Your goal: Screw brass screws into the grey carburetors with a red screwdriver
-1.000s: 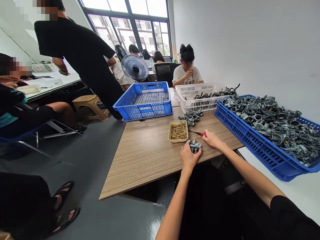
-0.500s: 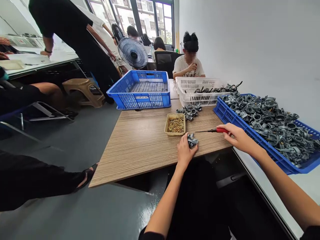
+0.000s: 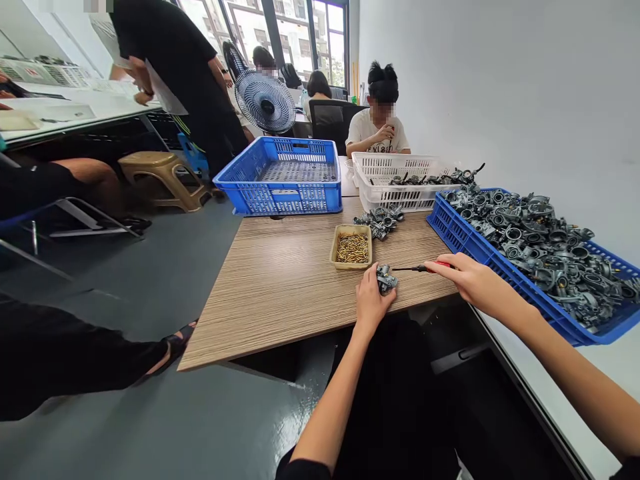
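Note:
My left hand (image 3: 371, 297) is closed around a grey metal carburetor (image 3: 385, 280) at the near edge of the wooden table (image 3: 270, 267). In my right hand (image 3: 473, 283) is a screwdriver (image 3: 434, 267) with a red and black handle, held level and pointing left. Its thin dark tip is close to the carburetor's right side; whether it touches cannot be made out. Just beyond my left hand stands a small tan tray (image 3: 351, 266) filled with brass-coloured small parts. Several more carburetors (image 3: 380, 222) lie in a pile behind that tray.
On the right, a blue crate (image 3: 450, 223) is heaped with carburetors. A white basket (image 3: 400, 200) at the back holds several more. A blue basket (image 3: 285, 200) stands back left, near a fan (image 3: 267, 103). Across the table sits a person (image 3: 377, 127); another (image 3: 170, 60) stands at left.
The screwdriver has shifted slightly left and its tip is nearer the carburetor. My right hand's fingers are straighter along the handle. The standing person at left has moved right.

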The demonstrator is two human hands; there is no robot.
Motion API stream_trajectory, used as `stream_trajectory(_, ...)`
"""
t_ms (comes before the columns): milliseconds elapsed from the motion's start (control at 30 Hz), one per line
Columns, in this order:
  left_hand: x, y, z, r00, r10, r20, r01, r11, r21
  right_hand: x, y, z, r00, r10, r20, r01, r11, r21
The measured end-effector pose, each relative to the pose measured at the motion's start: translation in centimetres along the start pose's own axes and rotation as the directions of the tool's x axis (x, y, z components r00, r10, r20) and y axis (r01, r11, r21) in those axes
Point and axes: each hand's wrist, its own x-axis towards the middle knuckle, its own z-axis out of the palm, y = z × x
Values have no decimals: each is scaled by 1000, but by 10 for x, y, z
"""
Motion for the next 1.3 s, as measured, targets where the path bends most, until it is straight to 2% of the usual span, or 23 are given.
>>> stream_trajectory(233, -1, 2, -2, 1000, 12, -15, -12, 1000, 1, 5, -10, -4, 997, -77, 11, 77, 992, -99)
stream_trajectory(467, -1, 3, -3, 1000, -11, 0, 11, 1000, -27, 8, -11, 5, 997, -79, -22, 75, 987, -144)
stream_trajectory(667, -1, 5, -5, 999, -29, 19, 30, 999, -42, 10, -10, 6, 997, -83, 2, 82, 984, -160)
stream_trajectory(933, -1, 4, -4, 1000, -18, 8, 19, 1000, -20, 18, -15, -6, 992, -103, 71, 112, 985, -131)
stream_trajectory(1300, -2, 0, -2, 1000, 12, 8, -11, 999, -44, 31, -21, -11, 984, -143, 105, 164, 960, -227)
